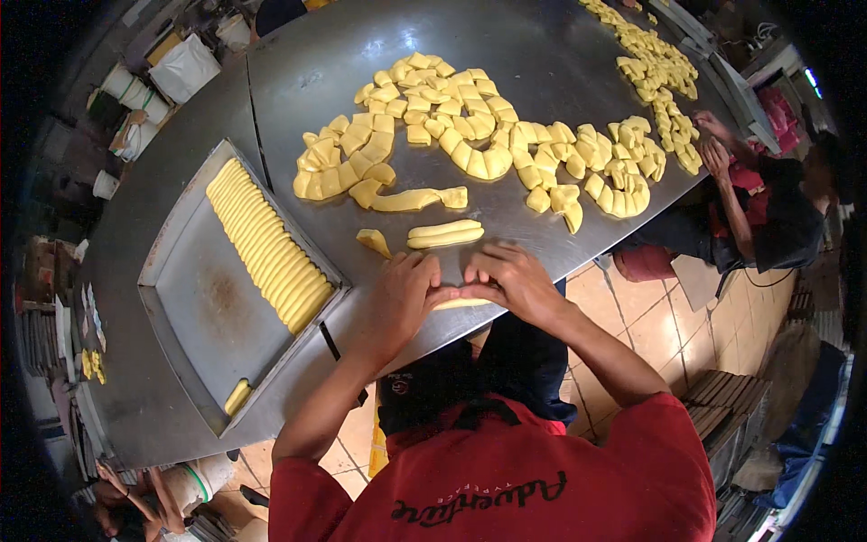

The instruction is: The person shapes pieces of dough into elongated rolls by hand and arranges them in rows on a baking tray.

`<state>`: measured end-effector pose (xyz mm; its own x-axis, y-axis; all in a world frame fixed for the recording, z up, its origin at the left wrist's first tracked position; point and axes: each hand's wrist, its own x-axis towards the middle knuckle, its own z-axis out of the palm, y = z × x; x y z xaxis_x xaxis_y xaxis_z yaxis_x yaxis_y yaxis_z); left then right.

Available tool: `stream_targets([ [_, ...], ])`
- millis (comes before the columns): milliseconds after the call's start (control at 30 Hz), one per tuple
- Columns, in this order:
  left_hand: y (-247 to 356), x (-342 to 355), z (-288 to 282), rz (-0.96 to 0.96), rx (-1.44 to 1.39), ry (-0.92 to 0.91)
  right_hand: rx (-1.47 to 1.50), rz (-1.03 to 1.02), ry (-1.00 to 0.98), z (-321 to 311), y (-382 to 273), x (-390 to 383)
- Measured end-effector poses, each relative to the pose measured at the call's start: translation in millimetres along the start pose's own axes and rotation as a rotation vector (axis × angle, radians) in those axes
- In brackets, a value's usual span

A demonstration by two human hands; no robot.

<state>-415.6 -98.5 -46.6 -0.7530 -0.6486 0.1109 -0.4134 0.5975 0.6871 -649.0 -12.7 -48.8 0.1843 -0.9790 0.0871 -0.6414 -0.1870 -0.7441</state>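
At the near edge of the steel table, my left hand (411,287) and my right hand (508,278) are side by side with fingers curled and thumbs meeting. A strip of yellow dough (462,303) shows just below the thumbs, and both hands close over it; the rest of it is hidden beneath them. Right beyond my fingers lie two smooth dough sticks (445,234) against each other. A small dough scrap (373,241) sits beyond my left hand, and a longer uneven dough strip (408,199) lies past that.
To the left, a metal tray (191,280) holds a row of dough sticks (267,242) and a single stick (237,396) in its near corner. Cut dough pieces (479,158) spread across the far table (307,63). Another person (759,208) works at the right side.
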Motion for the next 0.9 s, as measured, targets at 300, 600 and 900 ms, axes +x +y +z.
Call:
stream_targets([
  [300, -21.3, -18.8, 12.5, 0.003, -0.068, 0.147, -0.097, 0.017, 0.134, -14.8, 23.9, -26.5],
  [600, -4.1, 1.7, 5.5, -0.122, -0.112, 0.053, -0.152, 0.120, 0.100, -7.2, -1.9, -10.4],
  [900, -15.7, -15.4, 11.8, -0.142, -0.178, 0.091, -0.022, 0.054, 0.140, -13.2, 3.5, -27.8],
])
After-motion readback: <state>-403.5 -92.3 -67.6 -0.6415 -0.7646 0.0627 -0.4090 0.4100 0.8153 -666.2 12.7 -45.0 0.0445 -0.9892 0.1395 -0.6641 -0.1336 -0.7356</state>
